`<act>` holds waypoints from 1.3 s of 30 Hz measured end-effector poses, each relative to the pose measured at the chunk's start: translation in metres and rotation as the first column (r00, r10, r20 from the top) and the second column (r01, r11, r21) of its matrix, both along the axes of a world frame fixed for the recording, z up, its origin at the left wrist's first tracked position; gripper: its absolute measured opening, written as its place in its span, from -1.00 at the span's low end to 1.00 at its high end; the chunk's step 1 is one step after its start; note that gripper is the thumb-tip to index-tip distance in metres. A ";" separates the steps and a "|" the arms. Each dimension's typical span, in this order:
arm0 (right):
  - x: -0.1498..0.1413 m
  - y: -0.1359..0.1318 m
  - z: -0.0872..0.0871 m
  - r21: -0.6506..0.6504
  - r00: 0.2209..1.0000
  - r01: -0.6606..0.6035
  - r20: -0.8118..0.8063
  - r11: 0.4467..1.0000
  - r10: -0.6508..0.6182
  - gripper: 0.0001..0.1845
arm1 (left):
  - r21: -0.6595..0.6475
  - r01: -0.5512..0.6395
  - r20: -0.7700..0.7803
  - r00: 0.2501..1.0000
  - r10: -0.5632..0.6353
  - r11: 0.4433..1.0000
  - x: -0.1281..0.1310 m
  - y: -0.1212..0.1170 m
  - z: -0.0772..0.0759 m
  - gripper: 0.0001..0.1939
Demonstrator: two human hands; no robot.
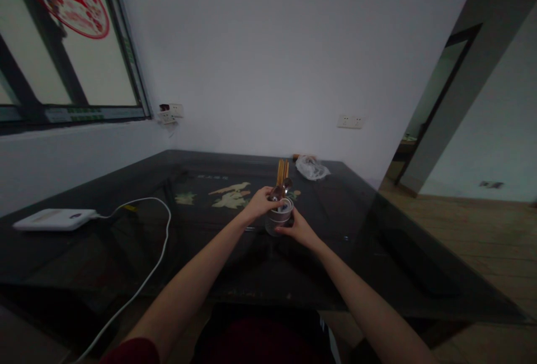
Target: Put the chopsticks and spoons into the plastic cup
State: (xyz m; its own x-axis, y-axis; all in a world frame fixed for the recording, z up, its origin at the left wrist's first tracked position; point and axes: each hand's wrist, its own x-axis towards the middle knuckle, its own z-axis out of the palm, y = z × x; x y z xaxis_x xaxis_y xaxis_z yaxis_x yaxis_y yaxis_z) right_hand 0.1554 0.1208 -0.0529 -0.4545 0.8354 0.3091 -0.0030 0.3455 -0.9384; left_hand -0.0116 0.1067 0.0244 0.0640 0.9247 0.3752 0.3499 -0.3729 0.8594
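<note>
A grey cylindrical utensil holder (pixel 279 220) stands on the dark table in front of me, its lower part looking clear. Wooden chopsticks (pixel 282 171) rise from its back. A metal spoon (pixel 277 192) stands bowl up at its left side, and a second spoon (pixel 287 184) leans beside the chopsticks. My left hand (pixel 262 203) is closed about the nearer spoon at the rim, thumb in front; its fingertips are partly hidden. From the right, my right hand (pixel 300 228) grips the holder's side, with the thumb across its front.
The glossy dark table (pixel 201 241) bears an inlaid bird picture (pixel 230 196). A white device (pixel 56 220) with a white cable (pixel 165 235) lies at left. Near the wall is a crumpled clear plastic bag (pixel 312 168). A dark flat object (pixel 415 260) lies at right.
</note>
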 end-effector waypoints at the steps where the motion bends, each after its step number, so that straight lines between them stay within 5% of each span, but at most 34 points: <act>1: 0.000 0.001 0.000 0.018 1.000 0.001 0.007 1.000 -0.001 -0.07 | -0.024 0.000 -0.003 1.000 0.000 1.000 0.000 -0.001 0.000 -0.66; 5: 0.000 0.003 -0.002 0.051 0.999 0.013 0.034 0.999 -0.015 -0.09 | -0.101 0.011 -0.085 0.996 -0.020 0.995 -0.001 -0.002 0.000 -0.61; 11: 0.000 -0.001 0.002 0.048 0.999 0.020 0.042 0.999 -0.022 -0.14 | -0.032 0.049 -0.152 0.987 -0.053 0.998 -0.003 0.001 0.001 -0.69; 19: 0.000 0.000 0.002 0.063 0.996 0.044 0.073 0.997 -0.049 -0.13 | -0.040 0.045 0.062 0.997 -0.042 0.998 0.000 0.006 -0.004 -0.63; 28: 0.000 0.000 0.004 0.074 0.998 0.018 0.054 0.997 -0.022 -0.07 | 0.089 -0.065 0.268 0.963 0.039 0.994 -0.006 0.008 0.007 -0.57; 34: -0.001 -0.001 0.004 0.064 0.999 0.022 0.043 0.998 -0.025 -0.12 | 0.098 -0.086 0.528 0.849 0.022 0.991 -0.004 -0.001 0.018 -0.51; 39: 0.000 0.002 0.000 0.057 0.997 0.043 0.062 0.997 -0.046 -0.09 | 0.192 -0.118 0.749 0.659 -0.068 0.974 -0.008 -0.014 0.041 -0.62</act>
State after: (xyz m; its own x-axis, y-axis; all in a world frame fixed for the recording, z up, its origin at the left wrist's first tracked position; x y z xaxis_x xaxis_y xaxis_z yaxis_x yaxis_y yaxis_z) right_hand 0.1557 0.1226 -0.0528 -0.4373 0.8375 0.3278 0.0724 0.3961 -0.9154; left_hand -0.0196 0.0930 0.0651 -0.3453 0.8162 0.4632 -0.3641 -0.5714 0.7355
